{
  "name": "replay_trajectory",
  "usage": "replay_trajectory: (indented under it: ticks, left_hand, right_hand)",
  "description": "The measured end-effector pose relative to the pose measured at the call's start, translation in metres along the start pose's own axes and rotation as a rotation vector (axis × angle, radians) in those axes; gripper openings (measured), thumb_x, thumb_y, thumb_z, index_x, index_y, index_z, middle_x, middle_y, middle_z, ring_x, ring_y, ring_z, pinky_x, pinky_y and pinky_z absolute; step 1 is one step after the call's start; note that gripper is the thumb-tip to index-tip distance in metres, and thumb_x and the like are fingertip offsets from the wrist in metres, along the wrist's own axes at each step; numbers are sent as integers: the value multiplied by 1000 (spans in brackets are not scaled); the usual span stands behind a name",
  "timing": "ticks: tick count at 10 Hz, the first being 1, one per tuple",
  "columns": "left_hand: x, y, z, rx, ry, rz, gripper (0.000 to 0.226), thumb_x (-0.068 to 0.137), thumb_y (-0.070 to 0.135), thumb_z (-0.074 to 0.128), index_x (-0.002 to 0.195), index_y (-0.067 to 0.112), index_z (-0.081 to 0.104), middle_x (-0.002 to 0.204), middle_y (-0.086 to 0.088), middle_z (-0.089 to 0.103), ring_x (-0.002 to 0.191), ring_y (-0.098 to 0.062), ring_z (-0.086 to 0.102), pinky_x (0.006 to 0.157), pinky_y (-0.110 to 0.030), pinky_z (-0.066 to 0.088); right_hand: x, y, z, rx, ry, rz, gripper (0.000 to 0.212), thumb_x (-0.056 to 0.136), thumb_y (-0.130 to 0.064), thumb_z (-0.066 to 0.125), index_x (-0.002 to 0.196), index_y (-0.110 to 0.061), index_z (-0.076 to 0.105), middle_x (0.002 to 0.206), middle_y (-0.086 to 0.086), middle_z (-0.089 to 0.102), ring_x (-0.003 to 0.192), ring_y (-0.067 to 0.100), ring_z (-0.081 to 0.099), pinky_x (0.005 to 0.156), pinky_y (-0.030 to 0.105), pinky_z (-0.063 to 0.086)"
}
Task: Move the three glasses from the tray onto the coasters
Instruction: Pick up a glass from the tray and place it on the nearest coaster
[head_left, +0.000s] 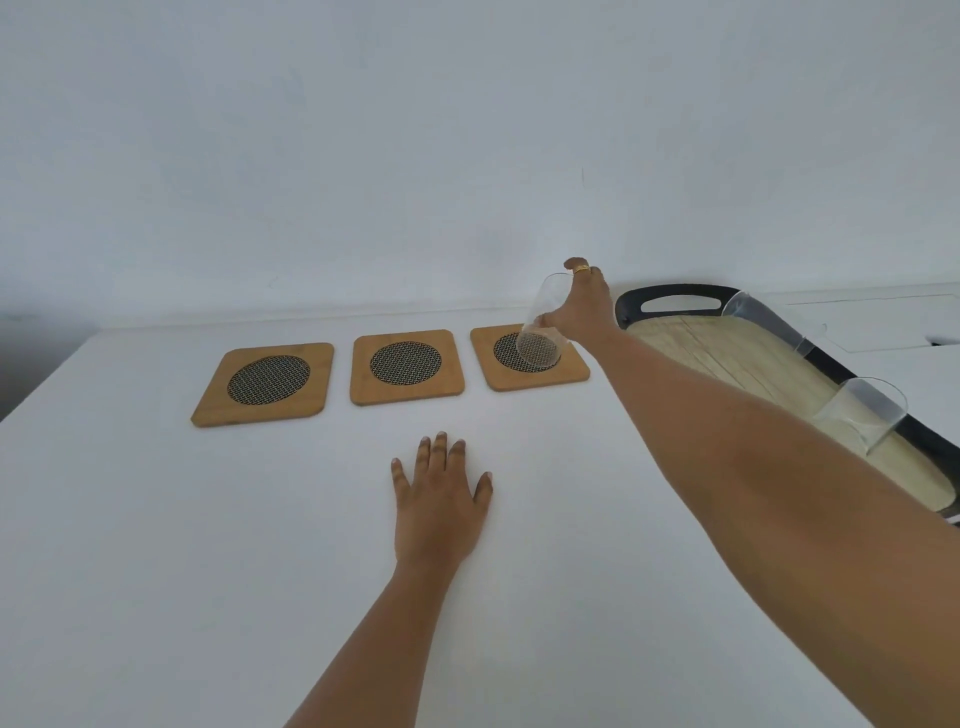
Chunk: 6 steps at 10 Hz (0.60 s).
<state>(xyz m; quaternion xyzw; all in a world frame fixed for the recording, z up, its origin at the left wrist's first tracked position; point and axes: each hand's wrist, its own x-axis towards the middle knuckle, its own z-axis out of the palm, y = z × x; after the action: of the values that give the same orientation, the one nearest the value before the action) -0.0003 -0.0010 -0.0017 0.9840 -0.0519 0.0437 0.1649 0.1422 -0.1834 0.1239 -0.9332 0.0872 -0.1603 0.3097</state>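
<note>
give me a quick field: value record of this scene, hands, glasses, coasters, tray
right hand: grip closed on held glass, at right coaster
held glass: clear, tilted, over the coaster's mesh centre; contact unclear
left hand: flat on white table, fingers spread, holding nothing
middle coaster: bare
left coaster: bare
tray: black rim, pale base, at right
far glass: on tray
near glass: on tray
glasses left to move: two

Right hand (576, 306) outstretched, grip closed; left hand (439, 499) flat, fingers spread.
</note>
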Motion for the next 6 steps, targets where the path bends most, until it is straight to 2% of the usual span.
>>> replay_trajectory:
  ticks: [2, 3, 4, 5, 6]
  left_hand:
    - [-1, 1, -1, 15, 10, 1, 58, 96, 47, 27, 146, 18, 21, 158, -2, 18, 147, -18, 8, 119, -48, 4]
    - [-2, 1, -1, 11, 6, -1, 58, 96, 47, 27, 146, 19, 21, 158, -2, 18, 147, -18, 8, 119, -48, 4]
    - [-2, 1, -1, 12, 9, -4, 58, 96, 48, 27, 146, 19, 21, 158, -2, 18, 147, -17, 8, 119, -48, 4]
    - [-2, 1, 0, 17, 8, 0, 58, 96, 48, 26, 146, 19, 21, 158, -2, 17, 147, -17, 8, 119, -48, 4]
    - [-2, 1, -1, 16, 6, -3, 59, 95, 48, 26, 146, 19, 20, 158, -2, 18, 147, -17, 8, 119, -48, 4]
  right_hand:
    - [8, 0, 20, 63, -1, -74, 66, 73, -9, 77, 127, 0, 41, 133, 16, 49, 124, 31, 46, 95, 33, 38]
    - [13, 1, 28, 57, -40, -133, 61, 79, -12, 72, 131, -2, 42, 144, 14, 39, 133, 28, 38, 103, 31, 33]
    - [13, 4, 37, -10, -27, -131, 60, 86, -22, 65, 138, -9, 39, 153, 13, 19, 140, 27, 25, 107, 38, 35]
    - [9, 6, 42, -155, 11, -149, 63, 84, -25, 62, 140, -12, 37, 148, 13, 23, 133, 31, 29, 96, 40, 44]
    - [9, 8, 42, -167, -13, -167, 63, 86, -20, 59, 143, -12, 33, 149, 13, 22, 131, 33, 33, 98, 39, 42]
